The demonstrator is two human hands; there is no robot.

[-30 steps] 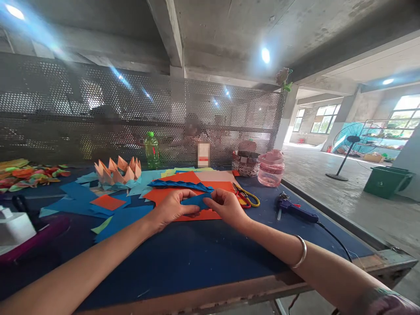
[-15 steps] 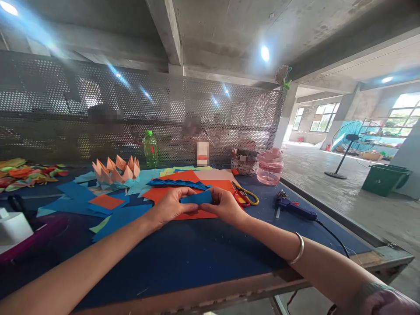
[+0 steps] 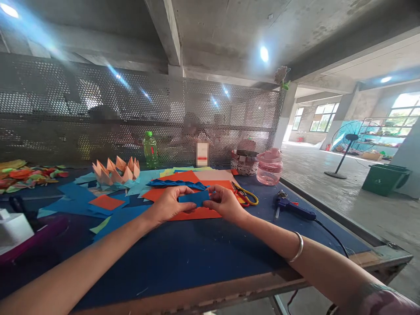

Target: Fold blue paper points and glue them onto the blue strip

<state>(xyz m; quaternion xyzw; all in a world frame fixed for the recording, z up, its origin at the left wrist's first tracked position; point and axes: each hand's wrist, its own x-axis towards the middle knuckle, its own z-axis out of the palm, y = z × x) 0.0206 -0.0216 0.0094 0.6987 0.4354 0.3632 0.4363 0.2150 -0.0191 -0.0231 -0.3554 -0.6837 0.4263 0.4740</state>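
Blue paper strip (image 3: 194,198) held flat over the middle of the orange paper sheet (image 3: 197,213), gripped from opposite ends by left hand (image 3: 169,204) and right hand (image 3: 225,203). Fingers (image 3: 210,189) of both hands clenched on the strip, thumbs hidden behind it or too small to confirm. Contact between strip and sheet: cannot tell.

Along the far part of the sheet, a pleated blue paper strip (image 3: 177,184), lying flat and clear of both hands. Just right of the sheet, yellow-handled scissors (image 3: 244,195), closed and untouched. Farther right of the sheet, a blue hot glue gun (image 3: 293,211) on its side, black cord trailing over the counter (image 3: 183,271). Left of the sheet, an orange paper square (image 3: 106,202) on loose blue paper pieces (image 3: 74,205); beyond these, a folded peach paper crown (image 3: 116,171). Past the far edge of the sheet, a green plastic bottle (image 3: 150,151) and a pink plastic jar (image 3: 269,167), both upright. Silver bangle (image 3: 298,247) on the right wrist.
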